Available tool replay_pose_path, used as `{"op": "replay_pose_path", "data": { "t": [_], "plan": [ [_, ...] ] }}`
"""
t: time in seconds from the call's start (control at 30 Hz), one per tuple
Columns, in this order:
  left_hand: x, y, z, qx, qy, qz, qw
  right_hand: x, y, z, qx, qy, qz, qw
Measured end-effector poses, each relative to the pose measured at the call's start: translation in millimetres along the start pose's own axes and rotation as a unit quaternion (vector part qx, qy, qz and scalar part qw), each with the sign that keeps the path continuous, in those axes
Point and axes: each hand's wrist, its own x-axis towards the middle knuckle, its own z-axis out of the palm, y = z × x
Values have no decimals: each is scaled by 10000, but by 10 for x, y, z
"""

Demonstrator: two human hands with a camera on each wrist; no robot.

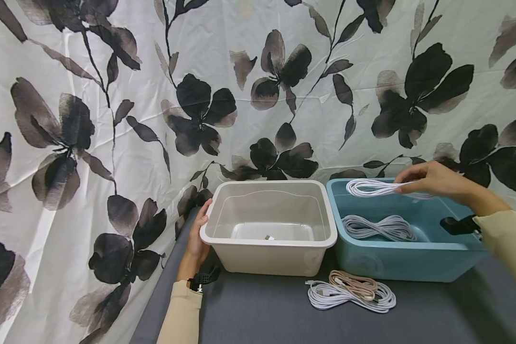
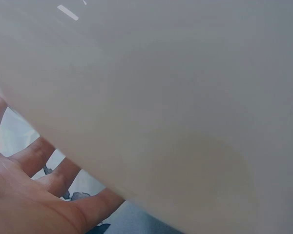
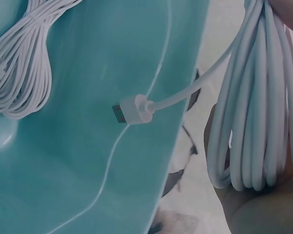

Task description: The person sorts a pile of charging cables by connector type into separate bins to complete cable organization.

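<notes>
Over the back of the blue bin (image 1: 395, 262), my right hand (image 1: 440, 181) pinches a bundled white USB cable (image 1: 371, 188). In the right wrist view the loops of this USB cable (image 3: 256, 112) hang from the fingers, and its plug (image 3: 132, 109) dangles free. Another coiled white cable (image 1: 380, 228) lies inside the blue bin. My left hand (image 1: 198, 239) rests against the left side of the beige bin (image 1: 268, 258). Its fingers (image 2: 61, 178) look spread in the left wrist view, their tips hidden behind the bin wall.
In front of the bins, a tan cable (image 1: 354, 285) lies on a coiled white cable (image 1: 322, 296) on the grey table surface (image 1: 258, 310). A small light-and-brown item (image 1: 270, 237) is inside the beige bin. Behind hangs a floral curtain (image 1: 155, 119).
</notes>
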Motion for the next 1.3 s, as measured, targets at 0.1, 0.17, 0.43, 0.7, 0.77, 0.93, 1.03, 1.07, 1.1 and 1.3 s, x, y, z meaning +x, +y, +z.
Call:
{"op": "replay_pose_path", "data": {
  "t": [0.1,0.17,0.43,0.7,0.77,0.93,1.03,1.07,1.1,1.3],
  "plan": [
    [2,-10,-4,16,-18,-11,10000,34,39,29,23,-103,1,9999],
    [4,-17,-5,-4,-25,-20,10000,46,61,42,38,-120,6,9999],
    [9,-37,-13,-31,-55,-17,10000,77,125,71,165,-78,122,9998],
    [9,-27,-13,-126,-97,68,9999,69,97,42,514,93,211,9984],
    [9,-25,-16,-98,-98,81,9999,46,65,24,519,105,203,9984],
    [9,-32,-24,-80,-92,73,9999,-45,-36,-23,453,199,85,9987],
    [3,-30,-26,-74,-99,69,9999,-101,-115,-25,348,214,-73,9991],
    [2,-30,-25,-80,-91,72,9999,-124,-146,-16,339,224,-140,9991],
    [0,-30,-24,-80,-91,76,9999,-155,-181,3,340,242,-232,9989],
    [17,-28,-29,-225,-147,123,9996,-393,-423,202,447,408,-942,9937]
  ]
}}
